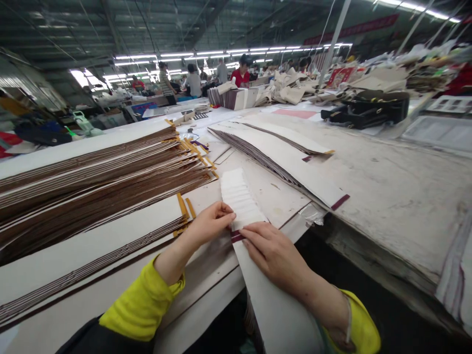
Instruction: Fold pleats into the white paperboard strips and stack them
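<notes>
A long white strip (276, 290) with a dark maroon band (236, 236) near its far end hangs over the table's front edge toward me. My right hand (275, 250) lies on that strip, its fingers outstretched by the band. Beside the band, my left hand (216, 221) has its thumb and fingers pinched together at the edge of a white ribbed stack (239, 196); whatever it pinches is too small to make out. The ribbed stack lies on the table just beyond both hands.
Piles of long white strips with yellow ends (121, 236) cover the left side. More strips with maroon ends (287, 162) lie ahead to the right. A black bag (379, 108) sits at the back right. Beyond the table are people, including one in red (240, 76).
</notes>
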The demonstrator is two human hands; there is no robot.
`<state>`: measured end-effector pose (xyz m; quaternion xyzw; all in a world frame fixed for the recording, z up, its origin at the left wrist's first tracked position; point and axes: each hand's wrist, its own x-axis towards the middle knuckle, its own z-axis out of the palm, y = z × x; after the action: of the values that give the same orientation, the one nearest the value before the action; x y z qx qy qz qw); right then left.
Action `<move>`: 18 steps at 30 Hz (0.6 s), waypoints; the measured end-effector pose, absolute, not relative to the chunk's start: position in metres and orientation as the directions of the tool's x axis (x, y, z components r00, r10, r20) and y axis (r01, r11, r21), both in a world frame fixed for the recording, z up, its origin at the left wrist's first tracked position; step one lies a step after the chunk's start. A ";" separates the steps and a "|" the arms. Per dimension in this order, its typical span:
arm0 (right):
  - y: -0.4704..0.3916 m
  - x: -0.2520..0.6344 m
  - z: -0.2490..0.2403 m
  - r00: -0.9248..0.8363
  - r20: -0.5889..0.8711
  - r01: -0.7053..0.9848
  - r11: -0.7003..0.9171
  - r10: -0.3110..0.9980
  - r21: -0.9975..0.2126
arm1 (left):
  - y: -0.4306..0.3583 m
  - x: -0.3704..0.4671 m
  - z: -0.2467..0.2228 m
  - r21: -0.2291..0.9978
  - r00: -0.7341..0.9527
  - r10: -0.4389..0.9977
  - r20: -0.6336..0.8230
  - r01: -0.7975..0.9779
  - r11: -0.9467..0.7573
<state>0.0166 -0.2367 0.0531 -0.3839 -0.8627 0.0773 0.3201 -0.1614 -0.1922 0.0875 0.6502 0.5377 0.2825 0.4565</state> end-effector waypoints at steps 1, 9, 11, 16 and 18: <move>-0.237 0.016 0.053 -0.499 0.497 0.611 0.695 0.710 -0.379 | -0.189 -0.160 0.089 0.896 0.287 0.948 -0.138 0.443 -0.004; -0.236 0.017 0.056 -0.501 0.534 0.608 0.716 0.681 -0.343 | -0.166 -0.123 0.093 0.690 0.460 0.879 -0.129 0.678 -0.254; -0.236 0.017 0.057 -0.508 0.528 0.609 0.717 0.680 -0.338 | -0.162 -0.116 0.090 0.673 0.495 0.861 -0.119 0.678 -0.297; -0.236 0.018 0.057 -0.501 0.537 0.600 0.720 0.679 -0.350 | -0.161 -0.111 0.090 0.548 0.475 0.876 -0.079 0.755 -0.360; -0.236 0.018 0.057 -0.494 0.551 0.594 0.724 0.672 -0.351 | -0.164 -0.112 0.093 0.488 0.469 0.881 -0.062 0.784 -0.383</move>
<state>0.0178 -0.2364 0.0570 -0.3671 -0.8624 0.0570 0.3438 -0.1115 -0.1644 0.0927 0.8250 0.5047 0.1041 0.2319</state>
